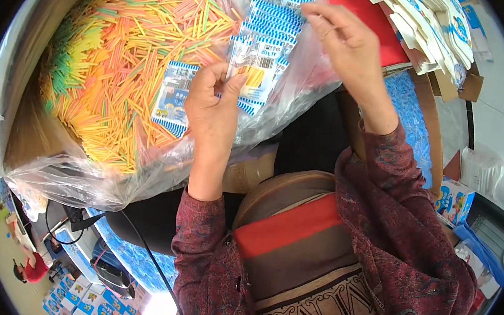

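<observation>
My left hand (213, 104) is closed, thumb and fingers pinching a small blue-and-white packet (258, 63). Through the packet's window some yellow sticks show. Beneath it, a row of overlapping blue-and-white packets (275, 14) runs away from me. Another such packet (175, 95) lies left of my left hand, on top of a heap of thin yellow, orange, pink and green sticks (148, 48). To the right of the row, my right hand (352, 50) hovers with loosely bent fingers apart, and nothing shows in them.
Clear plastic (105, 184) lines the large carton (41, 132) around the sticks. A red surface (369, 16) and stacked flat white-and-blue cartons (431, 29) lie at the far right. Blue woven material (410, 119) lines a box to my right. Other people (36, 268) are at the lower left.
</observation>
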The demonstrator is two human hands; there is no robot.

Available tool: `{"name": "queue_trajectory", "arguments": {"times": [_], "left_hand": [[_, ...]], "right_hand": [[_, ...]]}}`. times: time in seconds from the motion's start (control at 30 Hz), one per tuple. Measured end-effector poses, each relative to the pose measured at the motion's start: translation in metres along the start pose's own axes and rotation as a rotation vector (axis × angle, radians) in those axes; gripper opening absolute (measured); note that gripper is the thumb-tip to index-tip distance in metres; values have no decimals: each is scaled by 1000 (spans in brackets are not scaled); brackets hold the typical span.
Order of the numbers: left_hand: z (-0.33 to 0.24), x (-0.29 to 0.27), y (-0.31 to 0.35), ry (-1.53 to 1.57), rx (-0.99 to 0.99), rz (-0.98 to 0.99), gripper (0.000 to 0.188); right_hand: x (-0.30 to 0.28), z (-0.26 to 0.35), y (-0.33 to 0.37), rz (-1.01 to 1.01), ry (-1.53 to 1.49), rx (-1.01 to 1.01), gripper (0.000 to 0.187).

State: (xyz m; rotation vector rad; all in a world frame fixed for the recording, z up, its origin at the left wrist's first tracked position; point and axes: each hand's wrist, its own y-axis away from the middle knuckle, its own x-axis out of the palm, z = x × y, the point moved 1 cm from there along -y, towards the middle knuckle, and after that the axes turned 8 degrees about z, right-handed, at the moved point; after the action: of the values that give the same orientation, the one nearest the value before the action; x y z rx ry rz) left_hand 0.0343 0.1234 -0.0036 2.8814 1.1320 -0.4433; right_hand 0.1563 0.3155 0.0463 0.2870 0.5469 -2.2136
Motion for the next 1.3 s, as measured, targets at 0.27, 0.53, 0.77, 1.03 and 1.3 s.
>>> {"name": "queue_trajectory", "arguments": {"times": [0.27,0.53,0.77,1.03,1.3], "left_hand": [[-12,-5,-17,-374,209,93,48],[-18,-9,-28,-57,-11,301,65],[-24,-23,-23,-95,44,362,75],[-21,-27,-22,-92,154,422,86],[-12,-18,-18,270,-52,451,80]], "right_hand": [[20,-6,-13,-16,413,-176,31],[22,-7,-22,85,477,-194,26],[25,5,-6,-49,593,-629,21],[50,2,-2,480,-290,-120,27],[51,-5,13,368,-766,-138,68]]}}
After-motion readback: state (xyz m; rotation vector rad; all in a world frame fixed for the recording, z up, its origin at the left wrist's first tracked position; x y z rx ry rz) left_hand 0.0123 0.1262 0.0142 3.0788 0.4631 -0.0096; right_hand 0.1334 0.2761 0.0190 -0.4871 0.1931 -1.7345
